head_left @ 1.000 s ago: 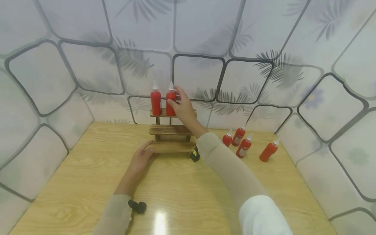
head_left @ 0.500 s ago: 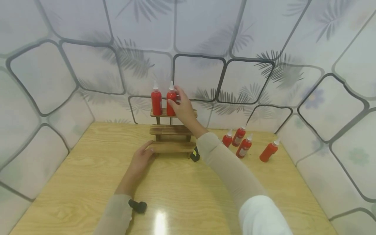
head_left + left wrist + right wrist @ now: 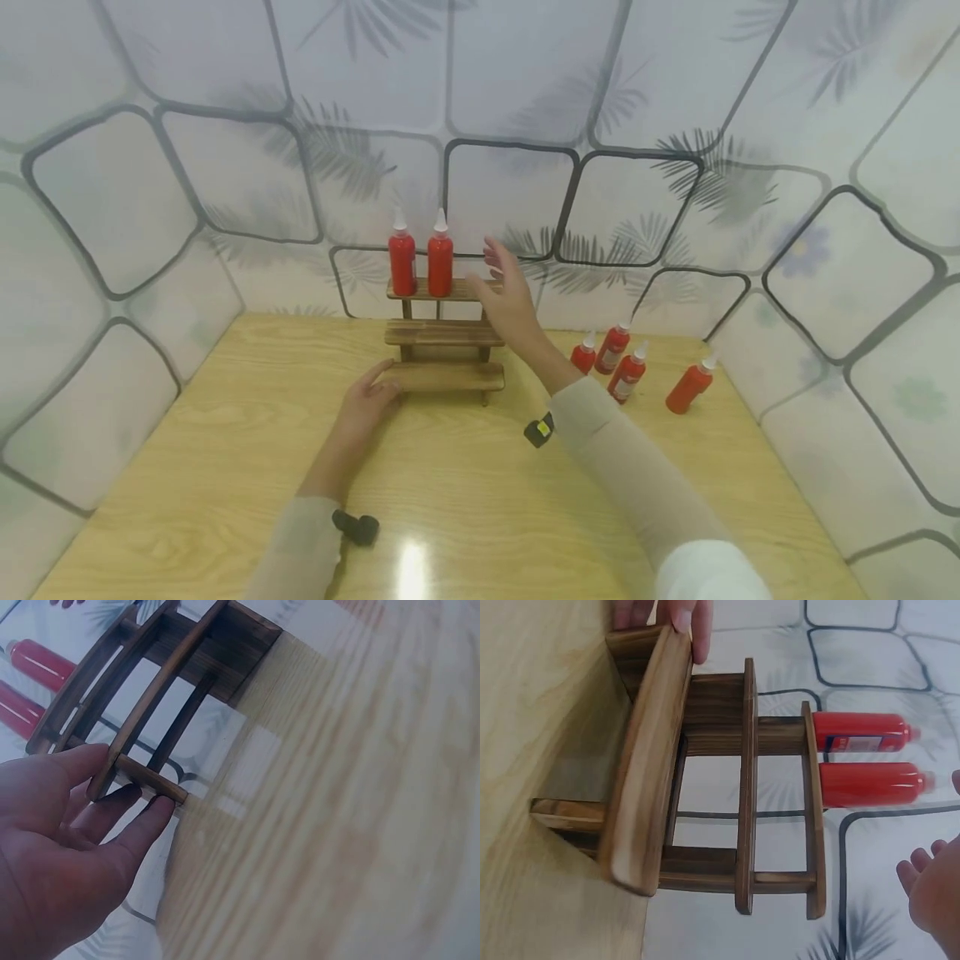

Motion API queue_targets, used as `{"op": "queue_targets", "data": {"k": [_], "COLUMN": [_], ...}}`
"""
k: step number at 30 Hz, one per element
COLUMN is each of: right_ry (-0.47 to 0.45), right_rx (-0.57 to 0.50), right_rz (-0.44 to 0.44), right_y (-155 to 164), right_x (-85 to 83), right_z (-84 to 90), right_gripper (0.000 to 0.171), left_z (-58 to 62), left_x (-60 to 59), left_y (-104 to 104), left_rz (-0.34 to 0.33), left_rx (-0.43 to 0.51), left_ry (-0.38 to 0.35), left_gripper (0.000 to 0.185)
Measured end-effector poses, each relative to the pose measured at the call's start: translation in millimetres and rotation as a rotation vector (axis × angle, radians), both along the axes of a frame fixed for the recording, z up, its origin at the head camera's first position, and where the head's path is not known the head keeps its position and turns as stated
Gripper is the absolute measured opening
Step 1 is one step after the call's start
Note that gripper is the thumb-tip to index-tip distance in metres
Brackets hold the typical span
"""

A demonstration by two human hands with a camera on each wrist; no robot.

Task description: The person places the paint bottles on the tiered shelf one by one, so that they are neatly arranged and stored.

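Observation:
A three-tier wooden display stand (image 3: 450, 377) is on the table. Two red squeeze bottles with white pointed caps stand upright on its top tier: the left bottle (image 3: 402, 265) and the right bottle (image 3: 440, 265). My left hand (image 3: 365, 406) holds the left end of the lowest tier, its thumb on the board and its fingers against the side, as the left wrist view shows. To the right of the bottles, my right hand (image 3: 513, 304) is apart from them, fingers loosely spread and holding nothing.
More red bottles stand on the table to the right: a front bottle (image 3: 627, 377), a rear bottle (image 3: 612, 348), a partly hidden bottle (image 3: 582, 357) behind my right sleeve, and a separate bottle (image 3: 689, 387) further right. A patterned wall (image 3: 510, 200) rises behind the stand.
My right hand has let go of the right bottle on the top tier and moved off to the right. That bottle stays upright. My left hand keeps its hold on the stand.

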State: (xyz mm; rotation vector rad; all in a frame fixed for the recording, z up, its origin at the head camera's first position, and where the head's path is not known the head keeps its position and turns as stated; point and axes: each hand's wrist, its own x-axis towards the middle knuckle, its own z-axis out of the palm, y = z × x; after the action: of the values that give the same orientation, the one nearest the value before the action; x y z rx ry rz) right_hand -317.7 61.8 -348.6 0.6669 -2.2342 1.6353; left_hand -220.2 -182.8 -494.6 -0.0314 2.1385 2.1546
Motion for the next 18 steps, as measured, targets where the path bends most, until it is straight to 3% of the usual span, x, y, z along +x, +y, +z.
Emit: {"op": "queue_targets", "data": {"k": [9, 15, 18], "right_ry": [0.045, -0.021, -0.061], "right_rx": [-0.088, -0.121, -0.124], "right_rz": [0.002, -0.142, -0.218], "right_y": [60, 110, 134], "right_x": [54.6, 87.7, 96.5], "right_z": [-13.2, -18.1, -26.2], "right_gripper": [0.058, 0.054, 0.055], "left_z": [0.1, 2.6, 3.7], "left_x": [0.3, 3.1, 3.7], "left_y": [1, 2, 2], "left_rz": [0.016, 0.014, 0.005], "left_rx": [-0.007, -0.023, -0.026], "left_ry": [-0.005, 0.001, 0.004], "left_gripper": [0.062, 0.062, 0.063]}}
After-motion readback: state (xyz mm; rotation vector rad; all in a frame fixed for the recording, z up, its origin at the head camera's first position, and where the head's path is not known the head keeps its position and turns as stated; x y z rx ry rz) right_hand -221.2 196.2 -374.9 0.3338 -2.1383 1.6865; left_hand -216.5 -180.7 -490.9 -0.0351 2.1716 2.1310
